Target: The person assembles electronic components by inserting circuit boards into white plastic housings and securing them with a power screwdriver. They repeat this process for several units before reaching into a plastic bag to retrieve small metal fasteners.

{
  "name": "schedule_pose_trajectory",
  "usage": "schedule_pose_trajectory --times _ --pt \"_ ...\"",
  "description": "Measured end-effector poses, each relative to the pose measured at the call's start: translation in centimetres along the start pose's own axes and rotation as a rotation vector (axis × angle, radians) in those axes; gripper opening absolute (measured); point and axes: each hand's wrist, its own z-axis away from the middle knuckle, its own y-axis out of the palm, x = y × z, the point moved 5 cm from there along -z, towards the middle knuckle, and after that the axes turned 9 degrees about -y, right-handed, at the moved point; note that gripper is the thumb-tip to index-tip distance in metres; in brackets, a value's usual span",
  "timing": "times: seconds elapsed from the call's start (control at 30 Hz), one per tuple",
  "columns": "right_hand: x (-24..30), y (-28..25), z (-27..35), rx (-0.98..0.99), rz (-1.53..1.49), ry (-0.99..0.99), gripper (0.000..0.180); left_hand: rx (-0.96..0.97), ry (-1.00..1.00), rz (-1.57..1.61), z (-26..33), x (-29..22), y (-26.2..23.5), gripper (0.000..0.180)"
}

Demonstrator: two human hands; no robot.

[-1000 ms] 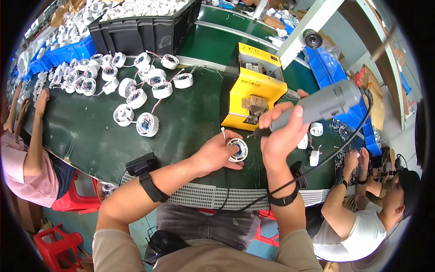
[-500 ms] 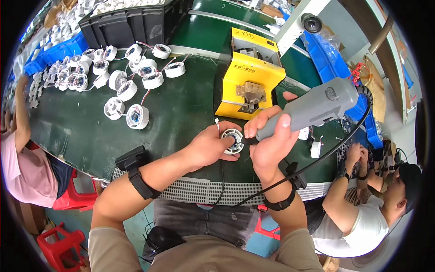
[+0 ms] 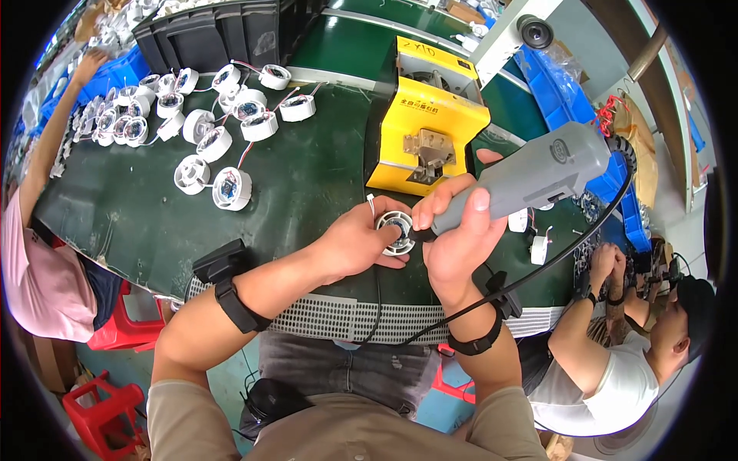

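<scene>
Gripping grey power screwdriver (image 3: 530, 175) w/ right hand (image 3: 455, 238), left hand (image 3: 360, 242) pinching round white part (image 3: 396, 231), yellow machine (image 3: 427, 127) just behind.

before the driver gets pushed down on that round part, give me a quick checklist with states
1. Left hand steadies the round white part on the green table: ok.
2. Right hand grips the grey electric screwdriver: ok.
3. Driver tip seated on a screw: cannot tell, fingers hide it.
4. Left fingers clear of the tip: cannot tell.
5. Black cord hangs free of the part: ok.
</scene>
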Motion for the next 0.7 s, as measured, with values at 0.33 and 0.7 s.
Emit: schedule_pose_trajectory --times 0.33,0.7 --pt "-0.2 -0.4 0.2 0.065 -0.047 -0.023 0.049 0.003 -0.015 -0.023 0.0 -0.5 0.4 0.027" --pt "1.6 -10.7 -1.1 0.114 0.877 -0.042 0.052 -0.845 0.361 -1.172 6.2 -7.3 -8.7 0.036"
